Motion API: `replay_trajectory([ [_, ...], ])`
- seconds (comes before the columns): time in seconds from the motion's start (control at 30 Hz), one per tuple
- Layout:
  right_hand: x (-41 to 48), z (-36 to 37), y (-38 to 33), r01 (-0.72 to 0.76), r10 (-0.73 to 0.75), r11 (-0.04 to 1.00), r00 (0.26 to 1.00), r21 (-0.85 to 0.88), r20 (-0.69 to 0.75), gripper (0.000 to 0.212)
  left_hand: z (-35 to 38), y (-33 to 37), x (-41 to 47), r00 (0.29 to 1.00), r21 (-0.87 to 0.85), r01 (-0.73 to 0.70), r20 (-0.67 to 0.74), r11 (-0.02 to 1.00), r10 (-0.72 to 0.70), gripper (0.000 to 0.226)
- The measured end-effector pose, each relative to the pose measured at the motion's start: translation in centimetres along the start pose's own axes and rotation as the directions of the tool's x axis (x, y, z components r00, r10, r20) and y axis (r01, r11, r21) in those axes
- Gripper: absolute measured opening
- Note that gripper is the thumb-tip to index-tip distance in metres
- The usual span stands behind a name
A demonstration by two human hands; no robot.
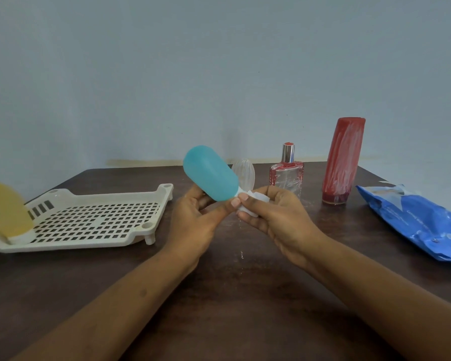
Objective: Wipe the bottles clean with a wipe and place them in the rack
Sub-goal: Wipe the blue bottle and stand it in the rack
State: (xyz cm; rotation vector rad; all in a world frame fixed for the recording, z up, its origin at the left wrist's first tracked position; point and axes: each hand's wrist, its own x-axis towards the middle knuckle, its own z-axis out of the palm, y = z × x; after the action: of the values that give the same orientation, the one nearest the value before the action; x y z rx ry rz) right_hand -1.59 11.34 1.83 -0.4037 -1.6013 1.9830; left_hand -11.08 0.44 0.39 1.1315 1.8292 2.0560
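Centrally, I am seeing the left hand [193, 217] gripping a tilted blue plastic bottle [211, 173], base pointing up-left, while the right hand [274, 217] is pinching a white wipe [253, 201] around its cap end.

Matt blue plastic bottle [210, 173] between the hands; dark wood-grain bench [232, 295] beneath. Left of them, perforated cream plastic rack [94, 220]; right, clear glass bottle [287, 175] with shiny metal cap, glossy wipes packet [414, 220].
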Motion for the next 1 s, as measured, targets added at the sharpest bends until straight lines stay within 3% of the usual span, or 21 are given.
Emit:
replay_trajectory([
  [0.13,0.0,-0.1,0.1,0.052,-0.051,0.999,0.999,0.012,-0.011,0.025,0.0,-0.3,0.2,1.000,-0.052,0.029,0.011,0.998,-0.029,0.037],
  [0.3,0.0,-0.1,0.1,-0.041,0.016,0.985,0.990,0.169,0.143,0.030,-0.2,-0.5,0.2,1.000,-0.061,0.001,0.017,0.998,0.000,0.039],
  [0.5,0.0,0.0,0.1,-0.073,0.049,0.985,0.987,0.155,0.151,0.029,-0.2,-0.4,0.2,0.999,-0.076,-0.038,0.029,0.996,0.040,0.051],
  [0.83,0.4,-0.8,-0.8,-0.060,0.063,0.997,0.995,-0.039,0.077,0.017,-0.4,-1.2,0.7,1.000,0.028,0.003,-0.026,1.000,-0.002,0.045],
  [1.0,0.8,-1.6,-0.8,-0.015,0.016,0.980,1.000,-0.198,0.006,0.027,-0.5,-1.1,0.9,0.999,0.115,0.021,-0.052,0.993,-0.015,0.033],
])
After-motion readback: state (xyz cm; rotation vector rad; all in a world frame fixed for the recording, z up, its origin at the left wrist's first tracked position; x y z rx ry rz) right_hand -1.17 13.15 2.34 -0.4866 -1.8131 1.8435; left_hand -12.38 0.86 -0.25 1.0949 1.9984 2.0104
